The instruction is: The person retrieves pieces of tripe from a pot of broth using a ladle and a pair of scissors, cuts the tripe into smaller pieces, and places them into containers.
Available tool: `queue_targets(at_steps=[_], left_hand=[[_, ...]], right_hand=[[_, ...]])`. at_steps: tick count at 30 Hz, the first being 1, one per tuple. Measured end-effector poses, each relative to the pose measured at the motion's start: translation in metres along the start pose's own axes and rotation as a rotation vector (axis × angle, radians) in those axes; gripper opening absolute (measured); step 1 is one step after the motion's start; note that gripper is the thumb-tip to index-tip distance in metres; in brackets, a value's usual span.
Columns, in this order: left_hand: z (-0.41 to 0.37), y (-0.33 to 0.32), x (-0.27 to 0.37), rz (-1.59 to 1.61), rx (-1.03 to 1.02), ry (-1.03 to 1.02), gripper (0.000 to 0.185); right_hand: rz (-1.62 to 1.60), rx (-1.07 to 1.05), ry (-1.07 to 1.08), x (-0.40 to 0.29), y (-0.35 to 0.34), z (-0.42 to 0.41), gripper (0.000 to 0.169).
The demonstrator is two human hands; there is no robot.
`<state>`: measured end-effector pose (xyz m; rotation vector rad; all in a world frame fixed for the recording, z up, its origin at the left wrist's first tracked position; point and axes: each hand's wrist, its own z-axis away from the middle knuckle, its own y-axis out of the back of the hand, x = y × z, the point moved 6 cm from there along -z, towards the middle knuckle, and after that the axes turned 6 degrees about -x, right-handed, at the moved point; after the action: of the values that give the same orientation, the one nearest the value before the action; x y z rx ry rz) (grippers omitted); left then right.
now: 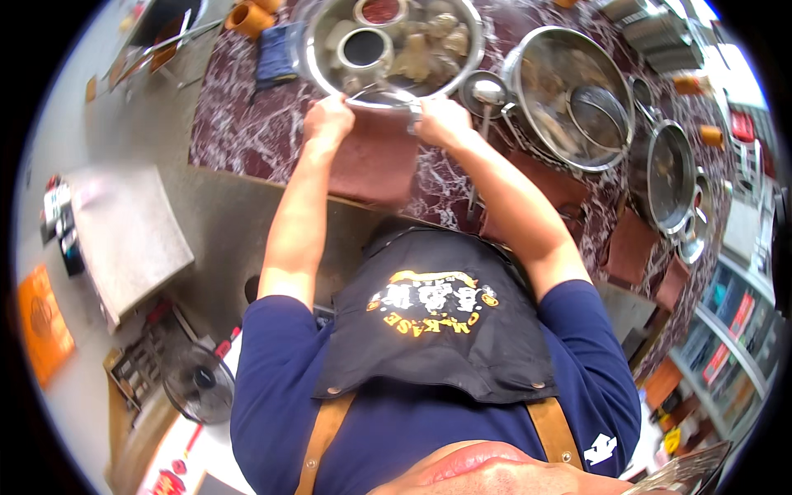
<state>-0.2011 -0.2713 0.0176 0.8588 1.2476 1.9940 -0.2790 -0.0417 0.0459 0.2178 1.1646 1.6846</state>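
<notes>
A large round steel pot (pixel 473 62) of steaming food stands at the table's far side, with two round containers inside, one holding dark liquid (pixel 364 48) and one something red (pixel 381 10). At its near rim my left hand (pixel 328 117) is closed on the end of a thin, shiny item (pixel 365 94). My right hand (pixel 443 119) is closed on a silvery, handle-like part (pixel 414 117) beside the same rim. Glare and blur hide whether both hands hold one object. Under the wrists lies a brown mat (pixel 374 158). A steel ladle (pixel 489 93) rests in a small bowl right of my right hand.
A second steaming steel pot (pixel 520 117) holds a wire strainer (pixel 597 114); a shallower pan (pixel 671 176) stands farther right. A folded blue cloth (pixel 275 55) and orange-brown cups (pixel 247 18) lie left of the large pot. A pale table (pixel 130 235) and a fan (pixel 199 380) stand left.
</notes>
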Motion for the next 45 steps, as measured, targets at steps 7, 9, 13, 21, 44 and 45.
queue_targets(at_steps=[7, 9, 13, 21, 44, 45], left_hand=[[-0.011, -0.005, 0.031, -0.285, -0.113, -0.129, 0.031], [-0.017, -0.005, 0.038, -0.309, -0.216, -0.108, 0.033], [-0.018, -0.003, 0.034, -0.27, -0.229, -0.061, 0.034], [0.011, 0.015, 0.127, 0.24, 0.09, -0.395, 0.022], [0.098, -0.062, 0.44, 0.04, -0.138, -0.784, 0.025], [0.095, -0.065, 0.456, 0.013, -0.166, -0.773, 0.024]], right_hand=[[-0.136, -0.006, -0.016, 0.009, -0.017, 0.026, 0.04], [-0.199, 0.139, 0.048, 0.033, -0.017, 0.067, 0.04], [-0.479, 0.251, 0.11, 0.111, -0.001, 0.172, 0.049], [-0.385, 0.395, 0.017, 0.239, -0.016, 0.296, 0.063], [-0.855, 0.788, -0.247, 0.447, 0.039, 0.282, 0.029], [-0.922, 0.795, -0.258, 0.449, 0.037, 0.287, 0.028]])
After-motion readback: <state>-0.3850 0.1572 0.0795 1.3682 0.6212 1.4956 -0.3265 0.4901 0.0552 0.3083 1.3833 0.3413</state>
